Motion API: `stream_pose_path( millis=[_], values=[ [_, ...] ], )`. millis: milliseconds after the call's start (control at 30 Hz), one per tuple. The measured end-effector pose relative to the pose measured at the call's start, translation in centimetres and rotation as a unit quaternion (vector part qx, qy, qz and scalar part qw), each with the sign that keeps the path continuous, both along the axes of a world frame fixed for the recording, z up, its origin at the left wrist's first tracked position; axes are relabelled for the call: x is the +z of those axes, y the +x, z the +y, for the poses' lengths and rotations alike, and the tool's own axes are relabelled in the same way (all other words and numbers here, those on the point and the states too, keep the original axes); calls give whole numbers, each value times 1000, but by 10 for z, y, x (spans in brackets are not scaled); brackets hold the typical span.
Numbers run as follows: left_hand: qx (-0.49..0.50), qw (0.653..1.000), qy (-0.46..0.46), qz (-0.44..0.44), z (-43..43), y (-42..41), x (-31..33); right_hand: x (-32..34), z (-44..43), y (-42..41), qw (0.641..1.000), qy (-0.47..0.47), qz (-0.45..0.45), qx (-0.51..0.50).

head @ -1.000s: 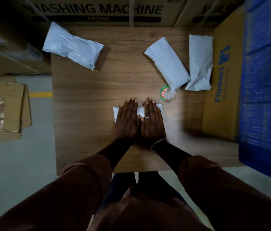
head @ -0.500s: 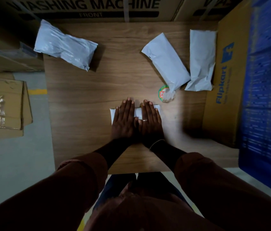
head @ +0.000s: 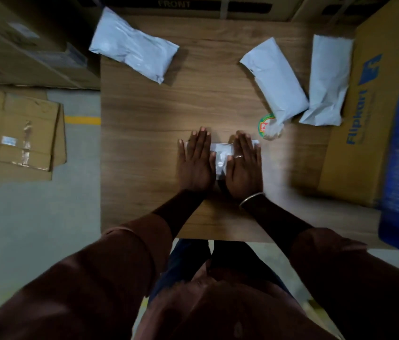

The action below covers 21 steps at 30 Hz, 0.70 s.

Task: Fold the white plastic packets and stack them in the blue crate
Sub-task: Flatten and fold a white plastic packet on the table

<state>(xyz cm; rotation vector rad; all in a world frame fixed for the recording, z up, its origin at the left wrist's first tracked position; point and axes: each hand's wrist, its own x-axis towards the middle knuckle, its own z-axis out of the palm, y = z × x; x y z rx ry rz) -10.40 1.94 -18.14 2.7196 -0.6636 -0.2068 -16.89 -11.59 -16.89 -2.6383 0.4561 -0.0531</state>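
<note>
White packet (head: 221, 159) is pressed down on the tabletop (head: 142, 148) | left hand (head: 194, 163) and right hand (head: 243, 165) are laid flat, fingers straight | judged light, limp, slippery; best pinched at its outer edges

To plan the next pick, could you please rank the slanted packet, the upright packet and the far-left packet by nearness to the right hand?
From the right hand, head view:
1. slanted packet, ahead, slightly right.
2. upright packet, farther right, by the Flipkart box.
3. far-left packet, at the far left corner.
</note>
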Motion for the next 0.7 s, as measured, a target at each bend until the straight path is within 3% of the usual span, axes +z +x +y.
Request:
stream_pose_path(
  millis=[233,700],
  values=[
    [43,999,-20,10,-2,7,-1,-5,7,33,989,-112,96,3],
    [5,997,-76,12,-5,12,-10,-13,3,32,995,-92,45,3]
  ],
)
